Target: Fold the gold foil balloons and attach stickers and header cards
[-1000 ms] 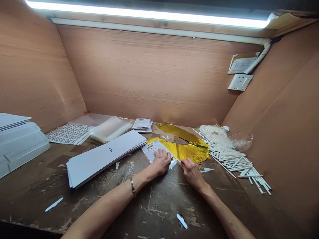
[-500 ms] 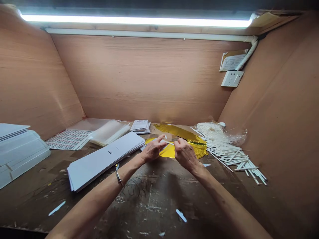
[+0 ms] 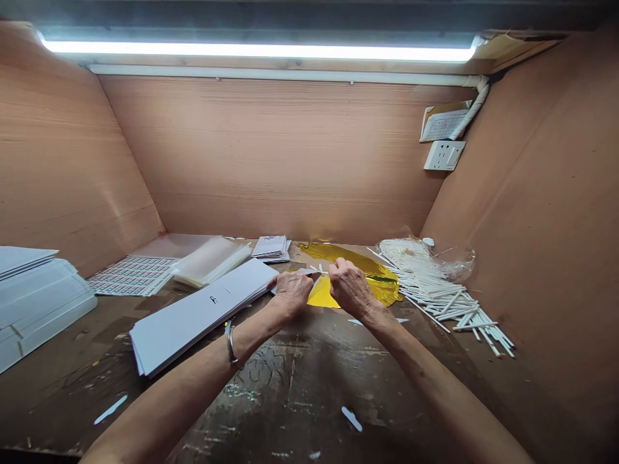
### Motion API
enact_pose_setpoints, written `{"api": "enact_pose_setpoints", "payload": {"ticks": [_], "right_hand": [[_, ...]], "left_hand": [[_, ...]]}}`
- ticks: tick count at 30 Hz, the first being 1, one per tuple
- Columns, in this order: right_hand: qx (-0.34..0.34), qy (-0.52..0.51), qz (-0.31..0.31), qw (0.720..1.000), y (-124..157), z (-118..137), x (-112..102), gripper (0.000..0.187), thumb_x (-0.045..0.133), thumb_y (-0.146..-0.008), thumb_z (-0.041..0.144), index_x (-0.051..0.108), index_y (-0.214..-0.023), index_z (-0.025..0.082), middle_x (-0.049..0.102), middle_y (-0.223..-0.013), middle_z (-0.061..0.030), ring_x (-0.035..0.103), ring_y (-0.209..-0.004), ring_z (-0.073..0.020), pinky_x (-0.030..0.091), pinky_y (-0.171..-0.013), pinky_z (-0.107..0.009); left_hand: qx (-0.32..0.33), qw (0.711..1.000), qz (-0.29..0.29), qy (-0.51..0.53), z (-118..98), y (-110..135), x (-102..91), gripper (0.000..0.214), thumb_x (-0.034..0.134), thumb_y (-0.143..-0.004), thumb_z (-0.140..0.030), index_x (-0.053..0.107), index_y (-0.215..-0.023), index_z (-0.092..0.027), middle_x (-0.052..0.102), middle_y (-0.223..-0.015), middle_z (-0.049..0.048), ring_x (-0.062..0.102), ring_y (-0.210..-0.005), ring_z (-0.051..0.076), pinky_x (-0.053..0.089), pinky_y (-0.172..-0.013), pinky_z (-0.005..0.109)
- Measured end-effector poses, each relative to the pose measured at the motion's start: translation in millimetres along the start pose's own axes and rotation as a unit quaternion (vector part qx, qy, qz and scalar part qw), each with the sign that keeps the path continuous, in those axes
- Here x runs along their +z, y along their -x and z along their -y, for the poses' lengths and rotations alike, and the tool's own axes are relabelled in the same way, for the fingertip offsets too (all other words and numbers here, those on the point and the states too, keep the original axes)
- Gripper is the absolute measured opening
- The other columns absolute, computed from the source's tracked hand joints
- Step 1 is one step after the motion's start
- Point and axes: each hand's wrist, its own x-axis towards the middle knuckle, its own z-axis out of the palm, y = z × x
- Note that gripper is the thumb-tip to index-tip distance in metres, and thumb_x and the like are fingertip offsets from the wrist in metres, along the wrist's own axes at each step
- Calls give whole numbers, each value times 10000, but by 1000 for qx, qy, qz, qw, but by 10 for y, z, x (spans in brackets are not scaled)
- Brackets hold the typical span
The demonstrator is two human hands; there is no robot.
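Observation:
My left hand is closed, knuckles up, beside the end of a stack of long white cards. A thin pale piece shows just beyond its fingers; what the fist grips is hidden. Across a narrow gap, my right hand is curled over gold foil sheet. From its fingers juts the short end of a white stick. Small white bits lie or stick out between the two hands, too small to name. A metal bangle circles my left wrist.
Loose white sticks are heaped at the right near clear plastic wrap. To the left lie clear sleeves, a printed sheet and a translucent box. Small cards are stacked behind. White scraps lie in front.
Both hands have turned and closed further; my left index finger, stretched out before, is now curled in. The white stick that showed between them is mostly hidden. The view has shifted slightly.

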Motion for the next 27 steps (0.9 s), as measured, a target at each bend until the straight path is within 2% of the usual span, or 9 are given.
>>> {"api": "enact_pose_setpoints", "payload": {"ticks": [2,6,12,17,19,22,25,27], "right_hand": [[-2,1,-2,1000,14,-5,3,211,392,-760,67,576,-843,128,551,-873,-123,521,-774,-208,380,-630,-274],[5,9,1,1000,68,-52,6,216,403,-748,66,582,-857,120,555,-861,-129,524,-788,-221,382,-615,-274],[-6,13,29,999,185,-85,19,220,375,-783,77,582,-841,122,553,-840,-122,529,-753,-204,386,-603,-269],[-31,-8,65,997,239,56,284,217,379,-788,66,573,-875,110,559,-866,-137,537,-774,-204,388,-606,-263],[-37,-36,86,995,260,66,462,219,372,-803,74,567,-890,122,571,-875,-122,547,-775,-188,385,-619,-253],[-34,-107,109,988,327,-4,724,174,401,-832,158,573,-857,146,596,-848,-85,561,-770,-153,367,-633,-223],[-12,-189,94,978,421,-94,918,161,463,-816,263,582,-792,158,611,-819,-59,561,-760,-139,356,-630,-211],[16,-270,78,960,468,-124,1003,159,498,-788,290,583,-757,160,613,-754,-34,557,-708,-130,357,-610,-211]], "left_hand": [[-3,1000,5,-15,16,-40,-6,240,503,-788,-298,665,-848,-132,642,-778,155,613,-759,268,475,-682,421],[52,999,6,4,109,-56,37,225,530,-753,-296,649,-898,-171,647,-820,120,610,-807,237,466,-714,328],[112,993,-2,45,213,-40,127,236,477,-750,-280,645,-889,-188,641,-828,100,599,-776,232,453,-684,310],[182,983,13,34,177,67,191,238,438,-765,-261,644,-812,-152,616,-803,113,575,-747,217,455,-695,310],[216,976,28,16,171,167,307,224,453,-743,-218,635,-838,-129,596,-871,132,564,-805,233,456,-731,334],[240,970,31,-6,197,345,591,291,482,-692,-137,602,-956,-110,508,-1091,172,475,-1037,299,419,-845,413],[250,968,7,2,246,480,852,342,456,-687,-85,573,-1007,-118,343,-1284,190,279,-1222,345,348,-922,500],[260,965,-7,16,273,526,935,337,442,-694,-68,571,-1002,-114,289,-1324,196,214,-1256,355,317,-940,532]]}}
